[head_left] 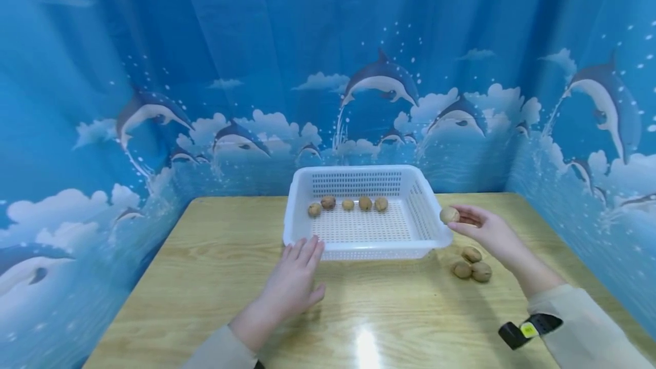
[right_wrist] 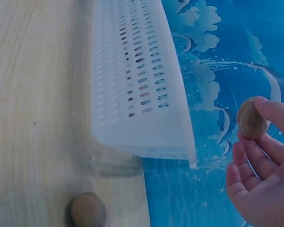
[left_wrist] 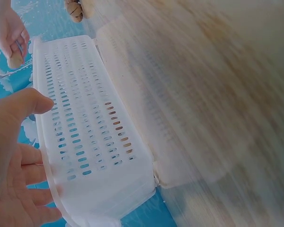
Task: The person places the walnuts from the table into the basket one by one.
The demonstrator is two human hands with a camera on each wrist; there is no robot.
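White slatted basket (head_left: pixel 379 247) with five walnuts (head_left: pixel 365 203); one further walnut (head_left: pixel 449 214) in hand.
Basket: plastic, at the middle of the tabletop's far edge; its five nuts lie toward its far side. Right hand (head_left: pixel 484 228): thumb and fingertips pinching the single walnut just outside the basket's right rim, that wall standing between it and the contents. Left hand (head_left: pixel 294 278): loosely open, fingers extended over the near-left rim, thumb apart, no nut held. Three loose walnuts (head_left: pixel 481 271): clustered toward the tabletop's right edge, below the right hand. Surface: wood-grain tabletop (head_left: pixel 205 278). Surround: blue dolphin-print curtain (head_left: pixel 287 44).
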